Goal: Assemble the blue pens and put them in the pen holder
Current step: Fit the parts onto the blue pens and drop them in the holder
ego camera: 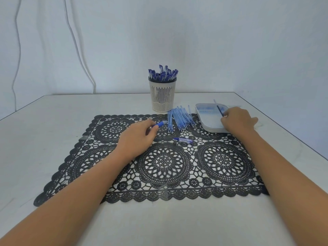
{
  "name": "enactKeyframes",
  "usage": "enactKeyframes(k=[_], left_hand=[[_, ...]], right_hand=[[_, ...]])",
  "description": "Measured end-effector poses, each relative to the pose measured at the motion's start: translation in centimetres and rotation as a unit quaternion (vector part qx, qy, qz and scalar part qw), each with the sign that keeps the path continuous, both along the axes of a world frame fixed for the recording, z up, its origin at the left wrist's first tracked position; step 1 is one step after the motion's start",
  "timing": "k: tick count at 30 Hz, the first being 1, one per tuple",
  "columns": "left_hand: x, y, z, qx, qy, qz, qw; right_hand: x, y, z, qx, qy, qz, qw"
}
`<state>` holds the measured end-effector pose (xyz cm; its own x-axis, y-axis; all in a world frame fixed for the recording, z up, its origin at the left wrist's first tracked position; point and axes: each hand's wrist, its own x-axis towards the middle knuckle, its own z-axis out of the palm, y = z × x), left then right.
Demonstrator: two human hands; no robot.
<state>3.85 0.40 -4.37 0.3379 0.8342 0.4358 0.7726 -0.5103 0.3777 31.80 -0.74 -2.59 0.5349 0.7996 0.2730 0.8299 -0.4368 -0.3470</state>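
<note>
A cream slotted pen holder (162, 96) stands at the back middle of the table with several blue-capped pens (163, 73) upright in it. My left hand (137, 137) grips a pen barrel (160, 123) with a blue grip section, tip pointing right toward a heap of blue pen barrels (180, 118). My right hand (237, 119) rests on the near edge of a white tray (206, 119) and pinches a thin dark refill (219, 110) that slants up over the tray. A pen cap (182, 140) lies on the mat between my hands.
A black lace placemat (159, 166) covers the middle of the white table (53, 121). Small dark parts (175, 143) lie beside the cap. The table's right edge runs close behind the tray. White cables (76, 41) hang down the wall at the left.
</note>
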Motion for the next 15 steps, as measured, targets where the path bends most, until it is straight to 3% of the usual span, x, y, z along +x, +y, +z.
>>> enactKeyframes(k=[5, 9, 15], left_hand=[[-0.2, -0.1, 0.0, 0.001, -0.018, -0.035, 0.999], [-0.3, 0.1, -0.2, 0.004, -0.035, -0.066, 0.997], [-0.4, 0.6, -0.5, -0.003, -0.056, -0.069, 0.996]], right_hand=[[-2.4, -1.4, 1.5, 0.099, 0.048, 0.159, 0.981], [-4.3, -2.8, 2.2, 0.101, 0.106, 0.301, 0.942], [-5.0, -3.7, 2.6, 0.091, 0.122, 0.342, 0.927]])
